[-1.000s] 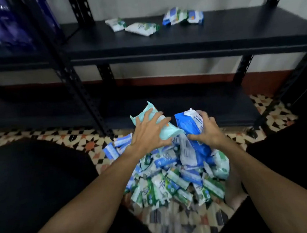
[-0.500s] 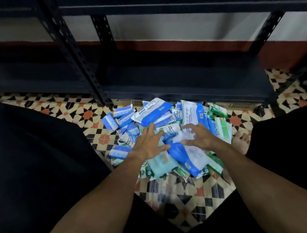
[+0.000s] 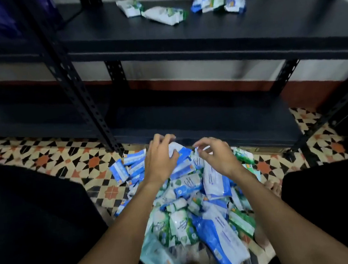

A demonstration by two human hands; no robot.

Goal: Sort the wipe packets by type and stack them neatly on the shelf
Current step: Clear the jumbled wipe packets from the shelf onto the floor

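A heap of wipe packets (image 3: 196,205) in blue, white and green lies on the tiled floor between my knees. My left hand (image 3: 161,160) reaches over the far side of the heap, its fingers curled round a white and blue packet (image 3: 181,155). Beside it, my right hand (image 3: 217,156) has curled fingers that pinch the top edge of a white packet (image 3: 200,150). On the middle shelf (image 3: 265,29) lie two green and white packets (image 3: 165,15) and, to their right, a small group of blue ones (image 3: 217,1).
The black metal rack has a low bottom shelf (image 3: 199,117) just beyond the heap and an upright post (image 3: 75,94) to the left. A large teal packet (image 3: 158,257) lies at the near edge of the heap. My dark-clothed knees flank the heap.
The view has tilted back up, so the middle shelf shows again. Both hands have moved from the heap's middle to its far side, and the big teal and blue packets now lie at the near edge.
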